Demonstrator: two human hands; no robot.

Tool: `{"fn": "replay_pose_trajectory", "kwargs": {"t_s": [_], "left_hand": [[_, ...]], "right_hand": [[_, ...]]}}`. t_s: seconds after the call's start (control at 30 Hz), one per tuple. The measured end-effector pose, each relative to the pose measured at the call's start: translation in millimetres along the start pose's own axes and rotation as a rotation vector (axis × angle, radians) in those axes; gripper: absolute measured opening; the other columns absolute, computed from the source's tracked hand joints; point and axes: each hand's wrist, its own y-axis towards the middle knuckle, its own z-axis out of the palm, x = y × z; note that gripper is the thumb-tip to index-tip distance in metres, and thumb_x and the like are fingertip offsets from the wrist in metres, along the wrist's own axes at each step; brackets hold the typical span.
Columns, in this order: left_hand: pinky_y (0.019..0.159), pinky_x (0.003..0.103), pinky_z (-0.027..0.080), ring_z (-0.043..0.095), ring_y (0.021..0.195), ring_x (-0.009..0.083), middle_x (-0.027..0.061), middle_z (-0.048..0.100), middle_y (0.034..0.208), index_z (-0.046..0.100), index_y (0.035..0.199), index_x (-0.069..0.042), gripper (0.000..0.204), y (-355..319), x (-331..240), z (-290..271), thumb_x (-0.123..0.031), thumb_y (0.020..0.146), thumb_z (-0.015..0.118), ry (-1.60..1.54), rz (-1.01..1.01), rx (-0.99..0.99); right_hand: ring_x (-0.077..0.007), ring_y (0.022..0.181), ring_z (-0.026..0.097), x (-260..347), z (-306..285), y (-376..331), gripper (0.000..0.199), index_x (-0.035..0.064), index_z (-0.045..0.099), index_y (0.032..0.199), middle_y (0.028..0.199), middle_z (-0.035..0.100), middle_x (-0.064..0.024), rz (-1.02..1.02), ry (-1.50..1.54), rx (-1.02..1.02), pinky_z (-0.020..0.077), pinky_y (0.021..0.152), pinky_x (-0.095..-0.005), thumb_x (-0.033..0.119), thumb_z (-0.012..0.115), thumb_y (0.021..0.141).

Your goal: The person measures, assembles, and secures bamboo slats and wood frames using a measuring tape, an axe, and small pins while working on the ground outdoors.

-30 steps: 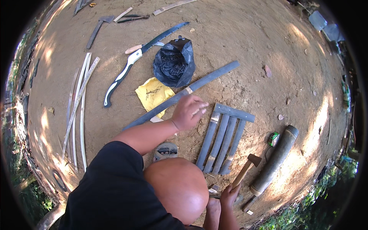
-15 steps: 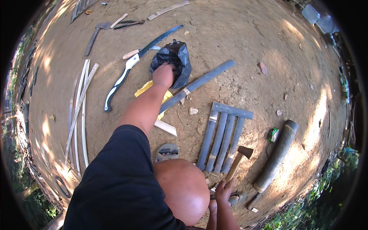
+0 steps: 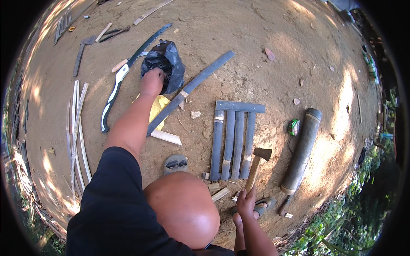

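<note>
My left hand [image 3: 153, 82] is at the mouth of a black plastic bag [image 3: 173, 53]; its fingers are curled and partly hidden, and what they pinch is too small to make out. Dark small pieces, perhaps nails, show inside the bag. My right hand [image 3: 246, 202] grips the wooden handle of a hatchet [image 3: 253, 170], its metal head up. Just beyond the hatchet lies a frame of dark split-bamboo slats [image 3: 229, 141], several slats joined by one crosspiece at the far end. Beside the bag, a long bamboo strip [image 3: 205, 77] rests across a yellow sheet [image 3: 159, 106].
A folding saw [image 3: 121, 74], pliers [image 3: 114, 33] and another hatchet-like tool [image 3: 81, 53] lie at the far left. Thin strips [image 3: 77, 132] are at left. On the right are a green tape measure [image 3: 293, 127] and a thick bamboo tube [image 3: 303, 149]. My knee [image 3: 183, 209] is in front.
The view has shifted, so the ground objects appear farther left. My left hand has drawn back slightly at the bag's mouth, fingers curled. My right hand still holds the hatchet.
</note>
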Motion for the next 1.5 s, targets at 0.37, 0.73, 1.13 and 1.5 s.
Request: {"fn": "replay_pose_trajectory", "kwargs": {"t_s": [0.37,0.73,1.13,1.5], "left_hand": [[0.072,0.031,0.057,0.074,0.081,0.0171,0.0101,0.074,0.094,0.053,0.104,-0.002,0.010,0,-47,-31,-0.010,0.103,0.059,-0.718,-0.106,-0.214],[0.085,0.033,0.056,0.072,0.091,0.0191,0.0115,0.071,0.107,0.069,0.114,0.001,0.021,-43,-186,15,-0.006,0.099,0.056,-0.517,0.293,0.452],[0.091,0.044,0.052,0.066,0.102,0.0355,0.0148,0.067,0.102,0.071,0.102,-0.003,0.032,-45,-223,117,-0.030,0.088,0.078,-0.144,0.745,0.443],[0.088,0.044,0.053,0.067,0.098,0.0345,0.0152,0.069,0.099,0.075,0.094,-0.003,0.031,-35,-236,124,-0.029,0.081,0.085,-0.136,0.484,0.649]], "right_hand": [[-0.0479,0.099,0.065,11,4,2,0.049,-0.0004,0.043,0.147,0.110,0.065,-0.0307,-0.097,-0.057,-0.066,0.0511,0.085,-0.0519,0.013,0.056,0.102],[-0.0483,0.097,0.067,29,13,21,0.046,0.0048,0.049,0.139,0.106,0.068,-0.0296,-0.140,-0.105,-0.092,0.0512,0.085,-0.0543,0.013,0.061,0.095],[-0.0423,0.093,0.068,118,30,140,0.049,-0.0017,0.056,0.113,0.099,0.068,-0.0247,-0.025,-0.057,-0.240,0.0520,0.085,-0.0484,0.020,0.086,0.081],[-0.0417,0.105,0.066,123,35,161,0.074,0.0010,0.051,0.123,0.116,0.064,-0.0224,-0.037,-0.203,-0.174,0.0533,0.090,-0.0484,0.033,0.093,0.071]]}}
